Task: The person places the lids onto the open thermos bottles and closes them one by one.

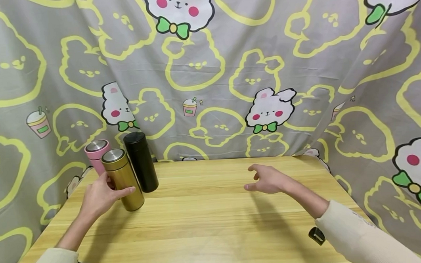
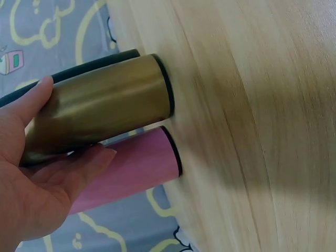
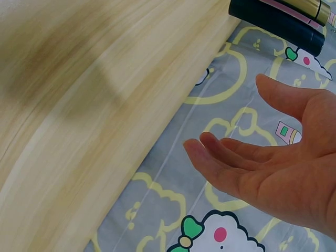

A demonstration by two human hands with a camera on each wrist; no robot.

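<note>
A gold thermos (image 1: 127,185) with a steel-topped lid stands on the wooden table at the left. My left hand (image 1: 98,196) grips it, thumb across the near side and fingers between it and a pink thermos (image 1: 96,157). In the left wrist view the fingers (image 2: 86,167) lie along the gold body, beside the pink one, whose lower part shows. Just behind to the right is a black thermos (image 1: 142,163), upright and close to the gold one. Over the right half of the table hovers my right hand (image 1: 270,179), fingers loosely bent, with nothing in it.
The wooden table (image 1: 208,219) ends at a back edge against a patterned curtain (image 1: 200,68), which also hangs on both sides. Black straps (image 1: 316,235) sit at the sleeves.
</note>
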